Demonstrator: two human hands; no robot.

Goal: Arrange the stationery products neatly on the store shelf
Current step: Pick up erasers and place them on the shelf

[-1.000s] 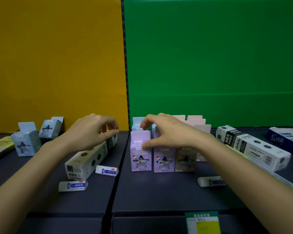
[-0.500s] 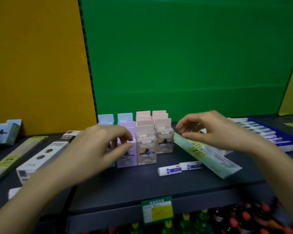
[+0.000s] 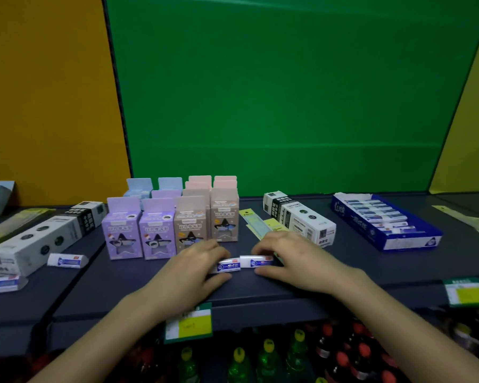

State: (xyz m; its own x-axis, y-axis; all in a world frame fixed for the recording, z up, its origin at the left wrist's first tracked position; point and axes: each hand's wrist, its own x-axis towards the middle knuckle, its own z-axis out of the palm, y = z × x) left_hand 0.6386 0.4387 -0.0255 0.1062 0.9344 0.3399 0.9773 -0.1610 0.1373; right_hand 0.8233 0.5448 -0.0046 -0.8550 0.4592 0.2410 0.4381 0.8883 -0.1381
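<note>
Head view: just below the middle of the frame, two small erasers lie end to end on the shelf (image 3: 293, 288), ends touching, long axes running left to right. The left hand (image 3: 194, 269) pinches the left eraser (image 3: 228, 268), fingers (image 3: 219, 252) behind it and thumb in front. The right hand (image 3: 291, 258) pinches the right eraser (image 3: 256, 262) the same way. The blue tray (image 3: 411, 243) of matching erasers sits at the right of the frame, well apart and nearer the right hand, so that hand would probably reach it first. Two loose erasers (image 3: 67, 260) lie at lower left, nearer the left hand.
</note>
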